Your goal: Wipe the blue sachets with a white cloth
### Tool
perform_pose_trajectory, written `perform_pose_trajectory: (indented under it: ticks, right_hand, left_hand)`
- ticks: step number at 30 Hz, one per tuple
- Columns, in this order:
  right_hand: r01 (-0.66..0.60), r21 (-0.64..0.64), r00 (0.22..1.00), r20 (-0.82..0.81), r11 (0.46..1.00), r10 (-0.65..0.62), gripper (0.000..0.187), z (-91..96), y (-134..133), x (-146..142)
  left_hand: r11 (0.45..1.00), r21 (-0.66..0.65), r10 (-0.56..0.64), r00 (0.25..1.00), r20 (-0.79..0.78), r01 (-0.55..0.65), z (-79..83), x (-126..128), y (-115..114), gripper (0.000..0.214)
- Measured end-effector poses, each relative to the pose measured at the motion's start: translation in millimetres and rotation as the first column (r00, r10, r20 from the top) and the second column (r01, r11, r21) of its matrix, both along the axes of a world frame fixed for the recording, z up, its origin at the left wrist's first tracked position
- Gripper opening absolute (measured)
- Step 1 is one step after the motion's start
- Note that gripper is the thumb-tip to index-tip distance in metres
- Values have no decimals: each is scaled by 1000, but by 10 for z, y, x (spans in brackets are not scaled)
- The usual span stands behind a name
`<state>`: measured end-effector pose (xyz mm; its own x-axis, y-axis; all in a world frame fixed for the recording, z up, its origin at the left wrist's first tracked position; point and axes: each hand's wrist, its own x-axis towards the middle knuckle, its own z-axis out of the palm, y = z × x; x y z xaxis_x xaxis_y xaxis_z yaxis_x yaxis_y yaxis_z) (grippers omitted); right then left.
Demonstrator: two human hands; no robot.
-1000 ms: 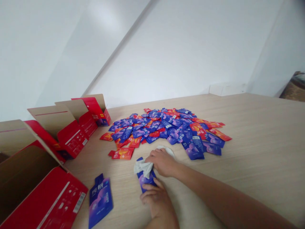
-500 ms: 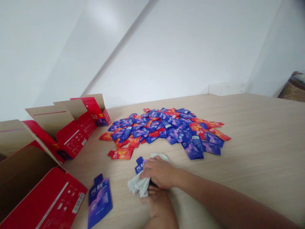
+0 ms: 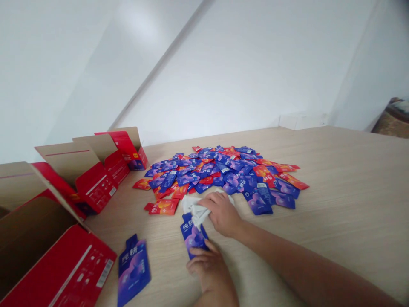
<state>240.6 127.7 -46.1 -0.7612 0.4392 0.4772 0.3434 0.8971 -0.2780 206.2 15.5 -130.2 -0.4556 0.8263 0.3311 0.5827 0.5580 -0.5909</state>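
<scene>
A purple-blue sachet (image 3: 193,235) lies on the table in front of me. Its lower end is gripped by my left hand (image 3: 206,262), with the fingers over the edge. My right hand (image 3: 222,213) is closed on a crumpled white cloth (image 3: 193,204), which touches the top of that sachet and partly covers it. To the left, another purple-blue sachet (image 3: 134,270) lies flat by itself. A red-orange sachet (image 3: 163,207) rests just beyond my hands, at the near edge of a large pile.
Behind my hands spreads a heap of purple and red sachets (image 3: 207,168). Open red cardboard boxes (image 3: 96,185) stand in a row along the left, the nearest box (image 3: 79,268) with its flap out. A white wall rises behind the wooden table (image 3: 335,192).
My right hand has moved away from me with the cloth, up to the sachet's top end. More of the sachet's printed face and my left hand's fingers now show.
</scene>
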Motion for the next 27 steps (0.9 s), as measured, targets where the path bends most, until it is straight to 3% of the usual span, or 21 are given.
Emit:
perform_pose_trajectory:
  ticks: [4, 6, 12, 15, 17, 20, 24, 27]
  right_hand:
    - [-308, 18, 937, 178, 951, 300, 31, -35, -206, -75]
    - [-347, -15, 910, 239, 938, 340, 28, -72, -217, -115]
    - [-38, -31, 962, 271, 999, 45, 30, -107, 50, -107]
    - [123, -39, 971, 211, 992, -112, 32, -77, 103, -47]
    - [150, -60, 981, 130, 987, -141, 36, -47, 60, -9]
    - [14, -57, 999, 49, 998, -11, 37, -18, -77, 8]
    - [-327, -34, 931, 160, 944, 328, 24, -56, -222, -57]
    - [-340, -56, 916, 209, 939, 344, 21, -105, -192, -109]
  left_hand:
    - [995, 40, 91, 994, 60, -93, 72, 63, 35, 37]
    - [992, 49, 115, 991, 64, -118, 84, 68, 34, 35]
    - [998, -18, -59, 993, -107, 57, -15, -37, -47, 42]
    - [999, -39, -31, 994, -102, 27, -53, -39, -47, 42]
    - [999, -35, 28, 993, -113, -32, -43, -2, -30, 42]
    - [997, -18, 76, 992, -104, -79, 9, 46, -9, 42]
    - [1000, 1, 27, 989, 149, -27, 81, 16, -11, 36]
    - [1000, 3, 21, 986, 163, -21, 91, -22, -29, 38]
